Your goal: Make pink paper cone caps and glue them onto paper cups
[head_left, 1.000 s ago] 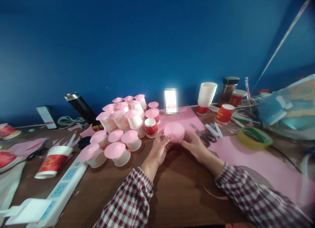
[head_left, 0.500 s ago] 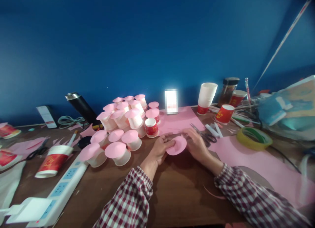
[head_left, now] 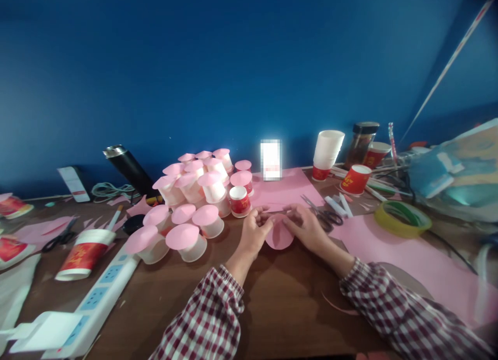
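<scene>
My left hand [head_left: 254,229] and my right hand [head_left: 305,226] both pinch a small pink paper circle [head_left: 279,236] just above the brown table [head_left: 272,298]. The fingertips of the two hands nearly meet at the circle's top edge, and the paper hangs down between them. Left of my hands stands a heap of white cups capped with pink paper cones [head_left: 194,194]. A red paper cup [head_left: 239,201] stands just beyond my left hand. Black-handled scissors [head_left: 322,212] lie on the table next to my right hand.
A white power strip [head_left: 89,303] runs along the left front. A red cup [head_left: 85,253] lies beside it. A pink sheet [head_left: 408,256] and a yellow tape roll [head_left: 402,217] lie right. A stack of white cups [head_left: 327,150], a jar [head_left: 360,142] and a black flask [head_left: 130,170] stand at the back.
The pink circle faced up and was held higher a second ago. Both hands have brought it lower and turned it, and the fingers now close together at its top edge.
</scene>
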Available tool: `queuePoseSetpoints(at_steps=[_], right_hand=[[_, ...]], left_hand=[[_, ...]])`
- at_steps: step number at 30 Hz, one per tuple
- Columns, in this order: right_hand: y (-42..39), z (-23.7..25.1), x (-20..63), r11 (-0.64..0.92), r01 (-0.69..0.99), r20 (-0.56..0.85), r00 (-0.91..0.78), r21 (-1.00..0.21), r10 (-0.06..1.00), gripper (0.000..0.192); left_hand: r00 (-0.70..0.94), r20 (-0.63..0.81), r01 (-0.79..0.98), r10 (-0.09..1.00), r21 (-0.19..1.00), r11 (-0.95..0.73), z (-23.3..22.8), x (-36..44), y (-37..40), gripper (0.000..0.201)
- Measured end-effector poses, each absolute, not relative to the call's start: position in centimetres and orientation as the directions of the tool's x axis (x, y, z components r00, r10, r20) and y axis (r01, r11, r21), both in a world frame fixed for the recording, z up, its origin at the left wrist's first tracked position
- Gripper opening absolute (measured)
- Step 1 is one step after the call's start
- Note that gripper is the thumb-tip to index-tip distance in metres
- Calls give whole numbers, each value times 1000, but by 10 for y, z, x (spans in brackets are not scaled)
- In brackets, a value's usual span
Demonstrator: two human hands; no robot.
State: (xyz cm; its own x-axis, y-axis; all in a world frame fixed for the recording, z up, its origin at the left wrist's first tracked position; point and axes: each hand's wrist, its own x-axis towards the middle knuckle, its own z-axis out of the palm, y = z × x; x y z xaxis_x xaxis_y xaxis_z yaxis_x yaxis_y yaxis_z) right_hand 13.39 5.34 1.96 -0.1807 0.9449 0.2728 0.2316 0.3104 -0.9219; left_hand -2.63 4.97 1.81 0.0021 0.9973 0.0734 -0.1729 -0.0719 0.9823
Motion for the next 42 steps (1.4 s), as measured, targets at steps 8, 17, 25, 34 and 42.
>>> queuePoseSetpoints(at_steps=[8,17,25,34,42], right_hand=[[48,23,131,426,299,384,-190,-854,904,27],[47,21,130,439,330,385,-219,-836,897,27],[51,21,130,363,280,357,-74,-889,931,24],[49,20,130,417,324,394,-136,-850,909,22],[48,24,129,416,301,391,-142,-858,909,21]], left_hand=[[70,80,-105,994,992,-73,17,-25,49,36],[74,109,-59,991,993,-105,17,-25,48,35],[46,108,18,993,994,-108,16,-24,49,29],[72,281,178,957,940,-290,17,-24,47,20],[64,318,187,946,927,-325,17,-21,43,23]])
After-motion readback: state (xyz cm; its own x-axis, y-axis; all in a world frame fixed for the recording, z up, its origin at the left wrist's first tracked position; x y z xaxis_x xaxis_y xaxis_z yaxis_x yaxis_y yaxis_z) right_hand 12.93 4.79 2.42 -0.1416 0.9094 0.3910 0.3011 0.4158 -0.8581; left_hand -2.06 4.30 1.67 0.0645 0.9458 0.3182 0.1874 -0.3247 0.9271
